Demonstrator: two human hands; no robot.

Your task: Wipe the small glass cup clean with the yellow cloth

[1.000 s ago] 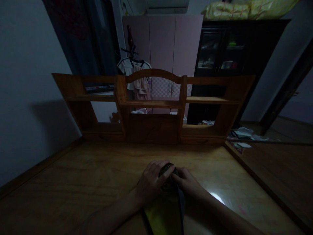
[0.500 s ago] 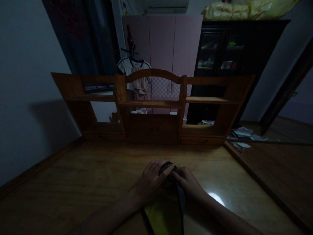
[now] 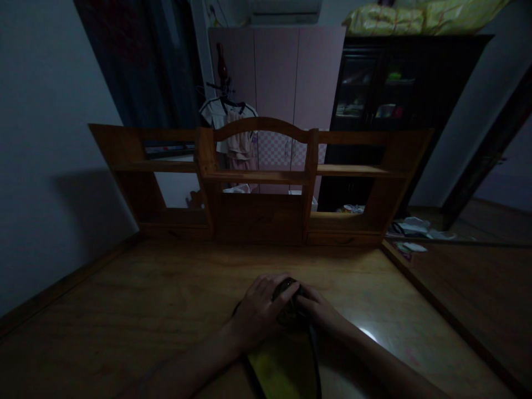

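A yellow-green flat piece with a dark edging lies on the wooden table in front of me. At its far end is a dark, roundish, slightly shiny thing; the dim light hides what kind it is and whether the two are joined. My left hand wraps round the dark thing from the left, thumb across its top. From the right, my right hand closes its fingers on the thing's right edge. The fingertips of both hands nearly meet there, and what lies beneath them is hidden.
A wooden shelf unit stands along the table's far side. The tabletop meets a white wall at left; a raised rim runs down its right. Behind are a pink wardrobe, hanging clothes and a dark cabinet.
My right fingers have drawn in lower against the dark thing. The dark strip that stood up along its right side has dropped, and more of the yellow-green piece shows, spread wider.
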